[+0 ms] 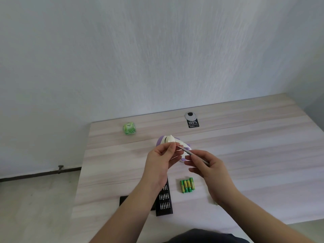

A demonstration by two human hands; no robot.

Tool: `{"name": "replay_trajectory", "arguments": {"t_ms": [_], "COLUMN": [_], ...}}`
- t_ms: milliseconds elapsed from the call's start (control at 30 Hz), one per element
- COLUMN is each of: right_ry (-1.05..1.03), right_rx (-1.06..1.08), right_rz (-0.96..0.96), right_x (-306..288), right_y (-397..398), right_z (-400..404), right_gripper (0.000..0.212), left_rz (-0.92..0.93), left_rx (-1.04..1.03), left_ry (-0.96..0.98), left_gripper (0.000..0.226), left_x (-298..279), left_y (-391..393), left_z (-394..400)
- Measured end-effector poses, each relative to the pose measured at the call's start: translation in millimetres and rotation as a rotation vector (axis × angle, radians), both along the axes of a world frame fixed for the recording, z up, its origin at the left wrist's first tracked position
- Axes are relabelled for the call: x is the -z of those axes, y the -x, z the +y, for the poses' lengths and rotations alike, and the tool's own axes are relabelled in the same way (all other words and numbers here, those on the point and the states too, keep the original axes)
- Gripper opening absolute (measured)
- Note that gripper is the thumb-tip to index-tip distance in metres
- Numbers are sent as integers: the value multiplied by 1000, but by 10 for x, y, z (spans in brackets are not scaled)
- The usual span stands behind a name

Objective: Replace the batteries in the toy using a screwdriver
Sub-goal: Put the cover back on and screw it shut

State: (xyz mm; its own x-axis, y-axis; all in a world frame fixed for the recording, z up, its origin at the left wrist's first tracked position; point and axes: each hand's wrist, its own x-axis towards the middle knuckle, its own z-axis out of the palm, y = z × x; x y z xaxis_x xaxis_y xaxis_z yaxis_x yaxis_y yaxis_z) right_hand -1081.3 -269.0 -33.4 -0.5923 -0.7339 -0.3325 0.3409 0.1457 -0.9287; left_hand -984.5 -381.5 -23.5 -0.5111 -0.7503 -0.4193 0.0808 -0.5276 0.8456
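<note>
A white and purple toy [168,139] lies on the wooden table [245,155], partly hidden behind my hands. My right hand [208,165] holds a thin metal screwdriver [188,152] above the toy, tip pointing up and left. My left hand [163,158] has its fingertips pinched at the screwdriver's tip [177,146]; whether a bit is between them is too small to tell. Several green and yellow batteries [187,185] lie side by side near my right wrist. A black case of screwdriver bits [164,202] lies open under my left forearm.
A green cube-shaped object [129,128] sits near the table's far left corner. A round cable grommet with a black label [192,120] is at the far edge by the wall. The table's left edge drops to the floor.
</note>
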Motion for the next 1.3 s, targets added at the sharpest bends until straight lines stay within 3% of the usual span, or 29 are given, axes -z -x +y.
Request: {"name": "replay_trajectory", "arguments": {"t_ms": [500,767,1300], "right_ry": [-1,7,-74], "right_rx": [54,63,-33], "right_rz": [-25,8,349], "right_x": [80,35,-206], "right_y": [134,174,74], "right_z": [-48,-15,2], "right_gripper": [17,15,13], "left_rz": [62,35,29], "left_rx": [-23,-52,-3], "left_ry": [-192,-177,-162], "left_gripper": [18,12,22], "left_x": [136,116,-198], "left_y": [106,82,85], "left_z": [-90,-108,-3]}}
